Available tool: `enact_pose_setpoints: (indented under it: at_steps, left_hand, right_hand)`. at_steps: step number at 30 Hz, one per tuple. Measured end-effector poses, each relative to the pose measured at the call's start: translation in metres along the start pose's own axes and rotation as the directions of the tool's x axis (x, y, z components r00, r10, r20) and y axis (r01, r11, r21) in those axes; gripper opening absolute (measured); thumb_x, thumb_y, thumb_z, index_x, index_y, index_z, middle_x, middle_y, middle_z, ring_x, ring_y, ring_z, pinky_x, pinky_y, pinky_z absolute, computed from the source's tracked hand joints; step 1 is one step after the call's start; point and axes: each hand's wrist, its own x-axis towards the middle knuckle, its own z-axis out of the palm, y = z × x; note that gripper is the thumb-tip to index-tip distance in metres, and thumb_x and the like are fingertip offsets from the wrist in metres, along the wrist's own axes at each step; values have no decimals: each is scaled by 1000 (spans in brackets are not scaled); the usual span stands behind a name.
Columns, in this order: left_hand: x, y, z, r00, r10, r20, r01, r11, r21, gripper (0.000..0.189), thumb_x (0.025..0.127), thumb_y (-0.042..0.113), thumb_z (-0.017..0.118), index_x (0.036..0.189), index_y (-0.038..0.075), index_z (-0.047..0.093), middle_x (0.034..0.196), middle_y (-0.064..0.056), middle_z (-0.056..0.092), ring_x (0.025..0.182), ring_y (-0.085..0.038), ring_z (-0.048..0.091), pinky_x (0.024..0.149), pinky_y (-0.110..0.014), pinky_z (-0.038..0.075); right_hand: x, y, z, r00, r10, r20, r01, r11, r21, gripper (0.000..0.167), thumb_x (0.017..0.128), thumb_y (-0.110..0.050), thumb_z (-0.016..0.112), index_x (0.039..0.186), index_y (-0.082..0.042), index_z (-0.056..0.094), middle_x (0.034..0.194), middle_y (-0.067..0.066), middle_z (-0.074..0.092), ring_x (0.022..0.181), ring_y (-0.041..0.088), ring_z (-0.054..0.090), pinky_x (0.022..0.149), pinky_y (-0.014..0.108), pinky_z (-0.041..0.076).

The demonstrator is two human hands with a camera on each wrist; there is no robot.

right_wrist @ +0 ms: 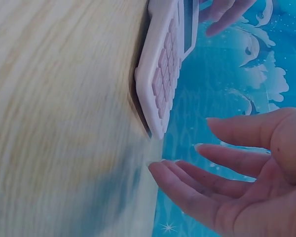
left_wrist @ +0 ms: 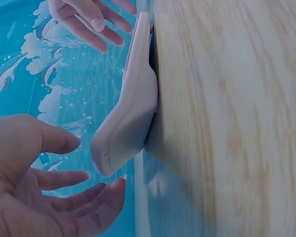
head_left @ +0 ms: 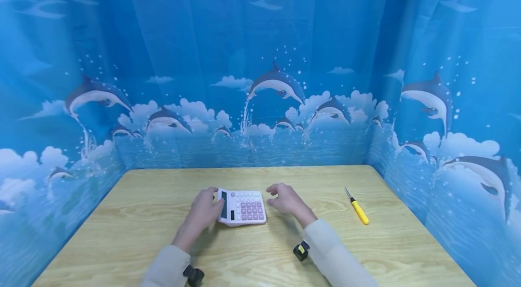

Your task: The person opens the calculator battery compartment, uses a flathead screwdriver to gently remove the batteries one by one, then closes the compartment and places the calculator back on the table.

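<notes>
A white calculator with pink and white keys (head_left: 248, 211) lies on the wooden table, its display end turned toward my left hand (head_left: 205, 209). That hand is around the display end with fingers spread and loosely bent. In the left wrist view, its thumb (left_wrist: 59, 139) is apart from the calculator's thick end (left_wrist: 123, 133), and one fingertip is close to the lower edge; contact there is hard to tell. My right hand (head_left: 286, 199) hovers off the calculator's other end. A gap shows between its relaxed fingers (right_wrist: 187, 197) and the keypad end (right_wrist: 158, 94) in the right wrist view.
A yellow-handled screwdriver (head_left: 360, 211) lies to the right on the table (head_left: 134, 214), its shaft pointing away. Blue dolphin-print curtains (head_left: 260, 43) hang along the back and both sides. Black camera mounts (head_left: 301, 251) are worn at both wrists.
</notes>
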Motion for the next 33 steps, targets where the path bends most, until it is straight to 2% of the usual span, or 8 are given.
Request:
enact_pose_setpoints:
  at_steps: [4,10,14,18,21,25,33]
  left_hand:
    - [1,1,2,1000,8,-12,-9,1000,-23,49,95,10,64,137,-11,54,127,-32,63,115,-43,64,99,-57,55]
    - [3,-1,3,1000,-25,-13,24,998,-62,46,92,7,64,133,-11,57,118,-29,66,106,-40,67,93,-54,57]
    - [2,-3,2,999,-35,-13,34,997,-68,45,90,7,65,131,-12,58,110,-26,68,97,-35,67,87,-50,59]
    - [2,-4,1,999,-36,-7,35,997,-64,45,89,7,65,129,-12,59,107,-25,68,95,-33,67,85,-50,59]
    - [2,-6,1,1000,-25,-9,24,998,-57,42,89,8,66,126,-12,61,106,-24,69,95,-34,67,85,-51,58]
    - [2,-9,1,1000,-19,-11,18,999,-52,39,89,9,66,122,-12,63,102,-21,68,90,-30,66,83,-48,58]
    - [1,-8,2,999,-27,22,29,995,-97,40,90,5,66,124,-16,58,90,-17,67,68,-18,65,61,-31,57]
  right_hand:
    - [2,2,3,1000,10,0,-10,1000,22,37,90,-7,73,125,1,68,121,23,70,116,40,66,103,54,53]
    - [5,3,9,1000,5,2,-5,998,62,38,87,-5,74,123,4,68,116,24,71,109,39,68,97,51,57]
    - [6,4,13,1000,15,11,-16,994,108,39,87,-3,73,124,6,67,116,25,70,103,34,69,86,43,61]
    - [6,3,16,999,48,23,-51,980,192,40,87,1,71,125,8,65,116,26,69,89,27,69,72,35,63]
    - [5,3,19,998,58,20,-61,970,235,40,86,4,70,125,9,65,112,25,69,81,23,68,68,34,63]
    - [5,4,24,997,77,20,-79,955,287,39,86,7,69,125,10,64,110,23,69,78,23,68,67,33,64]
    - [5,2,27,995,94,27,-97,940,326,41,84,13,66,124,12,63,107,25,69,77,25,71,66,32,64]
